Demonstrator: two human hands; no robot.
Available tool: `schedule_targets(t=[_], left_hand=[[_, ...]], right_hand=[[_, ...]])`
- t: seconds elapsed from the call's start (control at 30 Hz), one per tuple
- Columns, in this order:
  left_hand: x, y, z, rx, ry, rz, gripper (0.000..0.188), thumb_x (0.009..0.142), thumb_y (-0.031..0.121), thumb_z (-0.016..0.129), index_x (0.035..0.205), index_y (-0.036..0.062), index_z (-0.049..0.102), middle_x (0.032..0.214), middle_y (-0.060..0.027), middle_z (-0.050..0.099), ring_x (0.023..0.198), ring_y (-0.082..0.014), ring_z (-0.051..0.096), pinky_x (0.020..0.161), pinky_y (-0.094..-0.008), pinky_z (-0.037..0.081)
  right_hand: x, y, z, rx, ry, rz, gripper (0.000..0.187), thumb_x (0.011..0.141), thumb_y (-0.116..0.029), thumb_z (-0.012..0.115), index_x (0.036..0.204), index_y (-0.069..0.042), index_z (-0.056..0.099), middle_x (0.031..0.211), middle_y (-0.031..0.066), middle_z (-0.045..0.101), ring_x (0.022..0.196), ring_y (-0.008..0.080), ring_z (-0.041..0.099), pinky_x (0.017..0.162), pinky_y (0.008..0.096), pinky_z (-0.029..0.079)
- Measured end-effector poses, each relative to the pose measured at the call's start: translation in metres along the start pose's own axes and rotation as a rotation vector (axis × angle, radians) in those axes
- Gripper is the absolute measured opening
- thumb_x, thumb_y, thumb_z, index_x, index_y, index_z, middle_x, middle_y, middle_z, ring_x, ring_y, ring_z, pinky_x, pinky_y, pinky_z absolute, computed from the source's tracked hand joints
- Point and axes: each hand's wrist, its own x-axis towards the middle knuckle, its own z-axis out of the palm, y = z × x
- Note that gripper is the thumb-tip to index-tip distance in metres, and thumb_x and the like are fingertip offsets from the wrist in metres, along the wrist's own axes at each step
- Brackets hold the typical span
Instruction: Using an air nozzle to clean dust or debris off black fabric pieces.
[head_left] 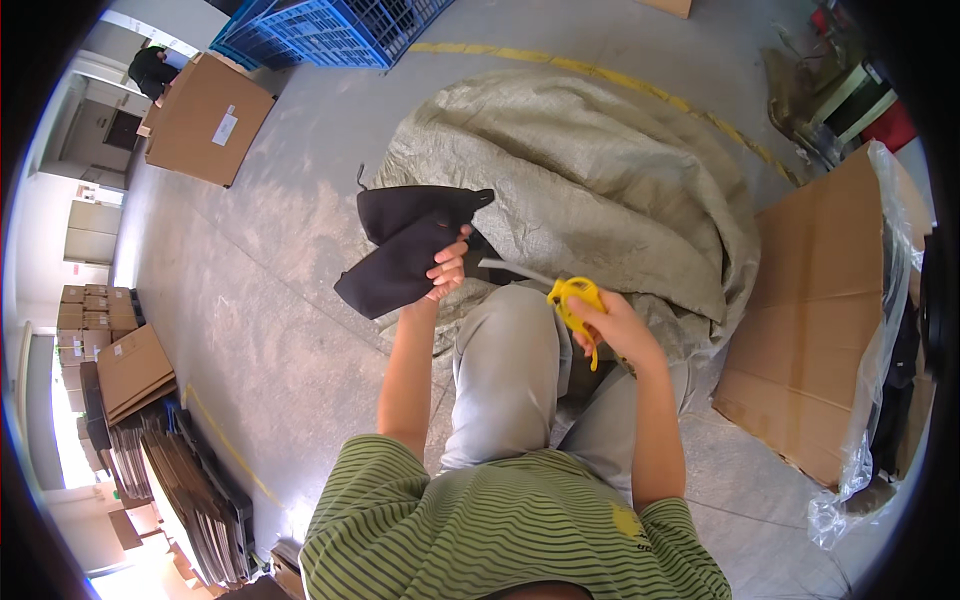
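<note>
My left hand (447, 272) is closed on a piece of black cloth (400, 262), its fingers wrapped over the right edge. The cloth hangs folded in two flaps, with a thin loop or cord at its upper left corner. Yellow-handled scissors (577, 300) are gripped in my right hand (618, 328) above my knees. Their grey blades point left toward the cloth but stay apart from it. Beyond both hands a large, crumpled beige woven sheet (580, 170) is heaped on the floor. Whatever lies under it is hidden.
An opened cardboard box (810, 320) with clear plastic stands close on my right. Blue plastic crates (325, 30) are at the far side. A large carton (210, 120) stands far left, with a person (152, 72) behind it. Flattened cardboard (185, 500) is stacked at lower left.
</note>
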Motion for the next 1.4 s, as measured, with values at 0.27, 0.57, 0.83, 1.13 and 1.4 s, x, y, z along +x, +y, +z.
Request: schedule_targets(t=[0.27, 0.57, 0.83, 1.13, 1.4], left_hand=[[0.040, -0.023, 0.021, 1.614, 0.696, 0.098, 0.049, 0.083, 0.028, 0.061, 0.118, -0.0040, 0.051, 0.106, -0.0124, 0.058, 0.098, -0.0200, 0.055, 0.087, -0.0295, 0.042], [0.265, -0.193, 0.226, 0.896, 0.039, 0.880, 0.048, 0.087, 0.022, 0.055, 0.125, 0.0000, 0.036, 0.110, -0.0175, 0.054, 0.090, -0.0254, 0.060, 0.076, -0.0352, 0.052], [0.305, -0.439, 0.232, 1.984, -0.671, 0.713, 0.074, 0.067, 0.032, 0.072, 0.123, 0.0014, 0.034, 0.117, -0.0221, 0.049, 0.110, -0.0372, 0.048, 0.093, -0.0397, 0.037], [0.162, -0.079, 0.083, 1.253, 0.329, 0.677, 0.018, 0.088, 0.013, 0.048, 0.093, 0.0002, 0.059, 0.072, -0.0076, 0.061, 0.070, -0.0158, 0.058, 0.074, -0.0278, 0.045], [-0.102, 0.086, -0.243, 1.772, 1.882, 0.341, 0.046, 0.072, 0.030, 0.065, 0.100, -0.0032, 0.049, 0.077, -0.0177, 0.062, 0.067, -0.0253, 0.062, 0.062, -0.0312, 0.051]], right_hand=[[-0.025, -0.004, -0.012, -0.045, 0.062, -0.017, 0.032, 0.090, -0.035, 0.052, 0.093, -0.003, 0.054, 0.060, 0.0017, 0.052, 0.047, 0.0080, 0.047, 0.048, 0.0213, 0.042], [-0.142, 0.050, -0.059, 0.154, 0.416, -0.154, 0.048, 0.089, -0.050, 0.045, 0.091, -0.005, 0.058, 0.068, 0.0032, 0.058, 0.049, 0.0071, 0.047, 0.046, 0.0206, 0.036], [-0.183, 0.112, -0.042, 0.269, 0.582, -0.060, 0.045, 0.090, -0.048, 0.045, 0.089, -0.005, 0.057, 0.069, 0.0036, 0.059, 0.049, 0.0067, 0.047, 0.045, 0.0204, 0.036], [-0.133, 0.113, -0.048, 0.259, 0.362, 0.092, 0.046, 0.091, -0.043, 0.045, 0.102, 0.001, 0.055, 0.065, 0.0053, 0.058, 0.045, 0.0082, 0.046, 0.042, 0.0213, 0.035], [-0.070, 0.096, -0.023, 0.394, 0.077, 0.185, 0.049, 0.092, -0.042, 0.043, 0.102, 0.004, 0.055, 0.063, 0.0063, 0.057, 0.046, 0.0092, 0.048, 0.043, 0.0195, 0.036]])
